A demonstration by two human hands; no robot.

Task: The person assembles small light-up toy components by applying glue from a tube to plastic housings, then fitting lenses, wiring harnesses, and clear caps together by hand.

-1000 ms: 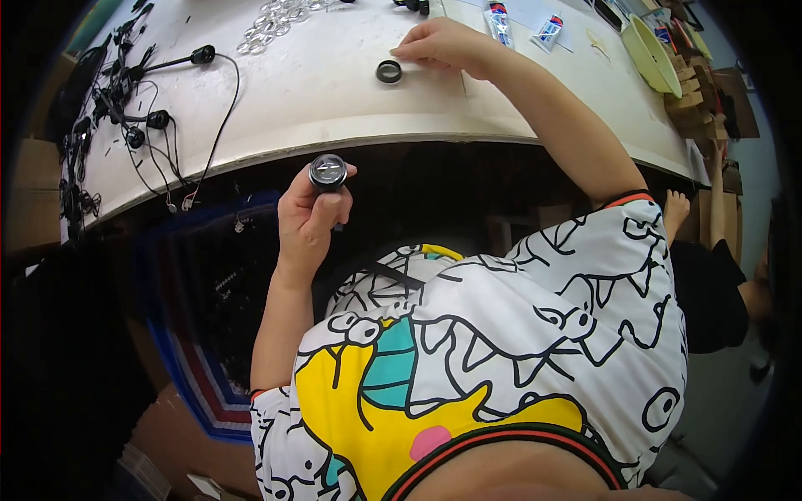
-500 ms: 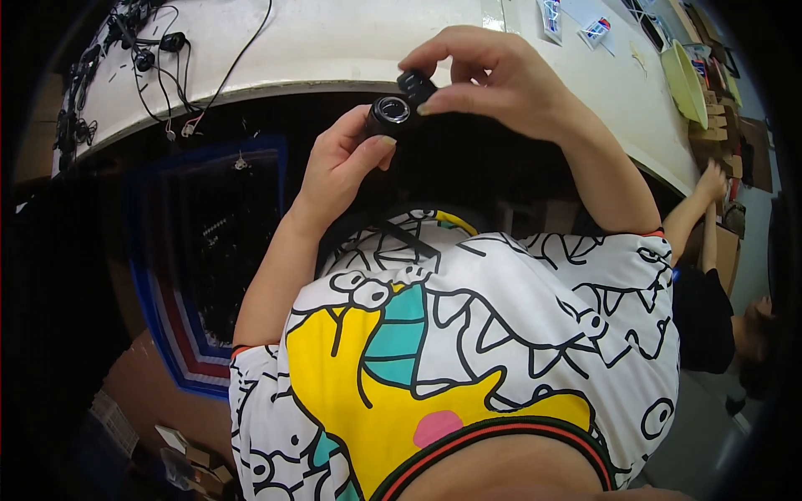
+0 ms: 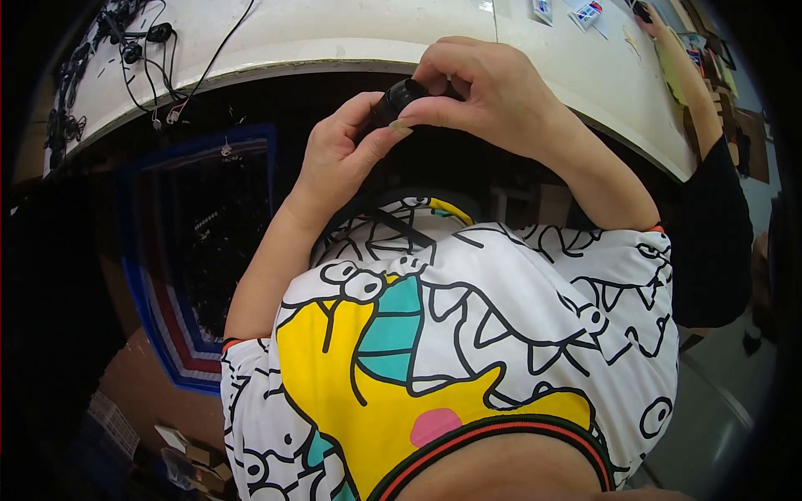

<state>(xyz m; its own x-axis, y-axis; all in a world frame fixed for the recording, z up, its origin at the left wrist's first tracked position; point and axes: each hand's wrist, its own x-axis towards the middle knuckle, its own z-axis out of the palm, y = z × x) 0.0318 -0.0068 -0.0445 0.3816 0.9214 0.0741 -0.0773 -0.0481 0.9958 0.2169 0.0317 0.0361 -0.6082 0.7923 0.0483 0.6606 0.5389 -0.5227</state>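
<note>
A short black cylinder is held over the near edge of the white table. My left hand grips its lower left end, thumb and fingers closed round it. At the other end of the cylinder is my right hand, thumb and fingers pinched together on a small black cap-like piece. Most of that piece is hidden by my fingers. Whether it is joined to the cylinder I cannot tell.
Tangled black cables lie on the white table at the left. Two small blue-and-white tubes lie at the far right. Below left, a striped bag holds dark things. A co-worker's arm reaches over the table's right end.
My right hand has brought the small piece to the cylinder's end. The cylinder has tilted, and its shiny ring opening is no longer seen. The co-worker's arm has reached farther over the table.
</note>
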